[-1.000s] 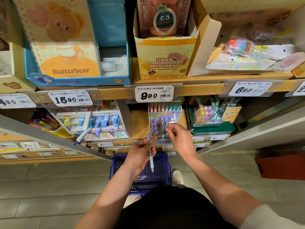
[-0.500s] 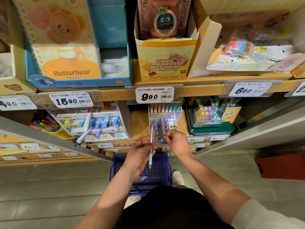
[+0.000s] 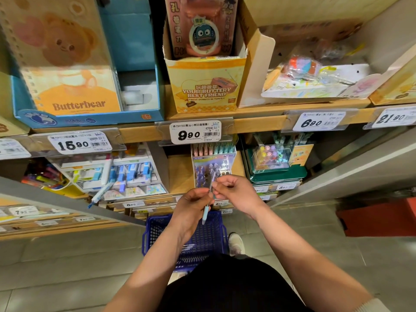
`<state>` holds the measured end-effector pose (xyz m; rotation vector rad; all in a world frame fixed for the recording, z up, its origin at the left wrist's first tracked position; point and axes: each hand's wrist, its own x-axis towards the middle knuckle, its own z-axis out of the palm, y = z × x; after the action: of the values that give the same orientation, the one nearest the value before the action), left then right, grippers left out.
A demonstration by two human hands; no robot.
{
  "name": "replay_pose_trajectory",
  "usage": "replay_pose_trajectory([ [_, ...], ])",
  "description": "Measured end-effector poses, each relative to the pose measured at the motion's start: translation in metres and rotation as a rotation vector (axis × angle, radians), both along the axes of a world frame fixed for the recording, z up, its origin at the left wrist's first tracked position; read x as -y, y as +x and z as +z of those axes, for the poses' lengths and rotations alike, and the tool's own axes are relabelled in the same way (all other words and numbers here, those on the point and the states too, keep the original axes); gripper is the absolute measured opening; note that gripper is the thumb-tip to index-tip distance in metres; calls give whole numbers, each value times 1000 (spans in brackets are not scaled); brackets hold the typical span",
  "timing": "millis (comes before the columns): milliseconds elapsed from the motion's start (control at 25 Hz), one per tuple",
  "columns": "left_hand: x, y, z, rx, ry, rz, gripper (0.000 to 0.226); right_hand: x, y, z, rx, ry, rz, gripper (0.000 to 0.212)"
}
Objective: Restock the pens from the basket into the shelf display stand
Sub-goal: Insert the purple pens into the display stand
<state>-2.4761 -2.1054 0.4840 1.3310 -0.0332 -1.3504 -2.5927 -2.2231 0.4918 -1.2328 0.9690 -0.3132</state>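
- You held one pen (image 3: 205, 213), light blue, between both hands; it hung in front of the display stand (image 3: 216, 159) and above the basket (image 3: 155, 230), resting in neither
- Your left hand (image 3: 191, 207) was closed round the pen's middle; the lower end stuck out below the fingers, toward the basket
- Your right hand (image 3: 238, 193) pinched the pen's upper end between thumb and fingertips; which end was the writing tip could not be read
- The display stand sat on the lower shelf (image 3: 179, 174), under the 9.90 price tag (image 3: 195, 133); its back rows of pink and teal pens looked full; the front rows carried purple-blue pens, with what seemed to be free slots at the right; too blurred to count
- The basket stood on the floor (image 3: 67, 266) below your hands; a few loose pens (image 3: 187, 247) lay on its bottom; your arm hid part of it
- Judgement: restock partway through; the stand looked mostly stocked; left to do were this pen, to go upright into a free front slot, then the basket's remainder
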Motion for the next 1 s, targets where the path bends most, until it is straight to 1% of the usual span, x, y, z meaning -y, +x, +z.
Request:
replay_pose_trajectory([
  [120,-2,5,-2,-4,18,-37,18,18,-9,6,41,-88,-97,6],
  [160,-5,8,-4,-1,23,-42,18,27,-13,7,30,-125,-129,7],
  [240,-11,12,-9,-3,31,-31,13,40,-20,6,-55,-244,-151,9],
  [360,-19,18,-13,-39,45,11,17,42,-24,-5,-198,-444,-128,13],
  [520,-25,21,-10,-33,56,22,22,31,-23,-26,-278,-581,-118,16],
  [680,-25,23,-3,-22,41,16,17,20,-19,-39,-301,-676,-30,15],
  [880,-26,23,1,-14,32,15,17,19,-8,-37,-302,-805,51,20],
  [1000,-25,24,1,-12,35,15,17,18,-9,-38,-307,-890,95,17],
])
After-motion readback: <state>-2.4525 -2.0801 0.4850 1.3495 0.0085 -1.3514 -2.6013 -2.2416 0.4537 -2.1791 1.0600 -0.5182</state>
